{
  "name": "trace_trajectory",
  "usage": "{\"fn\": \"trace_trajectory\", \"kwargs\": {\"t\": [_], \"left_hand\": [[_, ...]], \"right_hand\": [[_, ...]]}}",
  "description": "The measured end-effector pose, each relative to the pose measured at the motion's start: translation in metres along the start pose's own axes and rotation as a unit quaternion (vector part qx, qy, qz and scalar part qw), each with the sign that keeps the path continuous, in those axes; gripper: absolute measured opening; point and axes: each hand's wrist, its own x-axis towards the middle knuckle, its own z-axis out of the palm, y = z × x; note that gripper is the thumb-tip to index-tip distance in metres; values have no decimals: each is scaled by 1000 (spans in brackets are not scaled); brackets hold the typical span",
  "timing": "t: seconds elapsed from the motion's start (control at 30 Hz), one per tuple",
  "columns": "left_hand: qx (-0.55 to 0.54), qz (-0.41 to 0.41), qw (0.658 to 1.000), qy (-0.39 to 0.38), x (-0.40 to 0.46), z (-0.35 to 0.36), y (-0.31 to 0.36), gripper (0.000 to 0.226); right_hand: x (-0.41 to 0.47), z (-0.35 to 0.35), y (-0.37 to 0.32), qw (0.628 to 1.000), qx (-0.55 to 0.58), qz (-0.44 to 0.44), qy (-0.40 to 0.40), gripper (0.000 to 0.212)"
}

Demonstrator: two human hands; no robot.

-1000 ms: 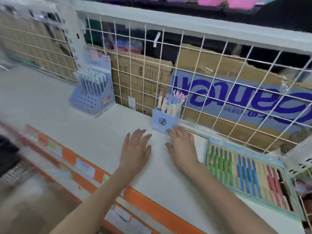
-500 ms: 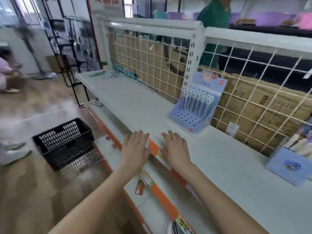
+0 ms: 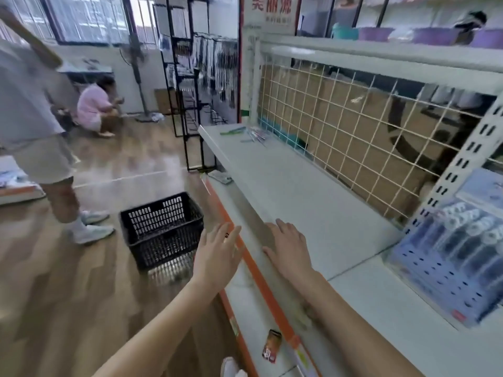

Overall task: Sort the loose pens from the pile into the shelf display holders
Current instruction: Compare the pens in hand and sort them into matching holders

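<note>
Both hands have slid left along the shelf point(image 3: 313, 191), away from the pen display point(image 3: 446, 257); left hand point(image 3: 215, 254) and right hand point(image 3: 288, 248) are flat, empty, loose pens point(image 3: 253, 134) far down the shelf.

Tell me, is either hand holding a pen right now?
No: the left hand and right hand are both open with nothing in them.
</note>
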Motion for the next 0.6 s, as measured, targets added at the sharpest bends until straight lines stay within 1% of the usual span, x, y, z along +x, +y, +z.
{"fn": "trace_trajectory", "kwargs": {"t": [0.13,0.2,0.27,0.33,0.47,0.6], "left_hand": [[8,-10,1000,-19,73,24,-39,41],[-11,-15,999,-29,115,29,-52,42],[-12,-14,998,-57,155,32,-60,48],[-2,-17,998,-65,193,40,-72,52],[-34,-35,998,-39,251,56,-97,52],[-59,-54,996,-35,293,74,-125,45]], "right_hand": [[85,13,0,999,45,-1,-6,53],[128,14,4,999,53,10,-6,52],[169,12,10,998,64,26,-8,52],[208,7,15,997,72,31,-3,52],[268,5,23,997,78,28,1,50],[312,15,26,996,75,29,-25,47]]}}
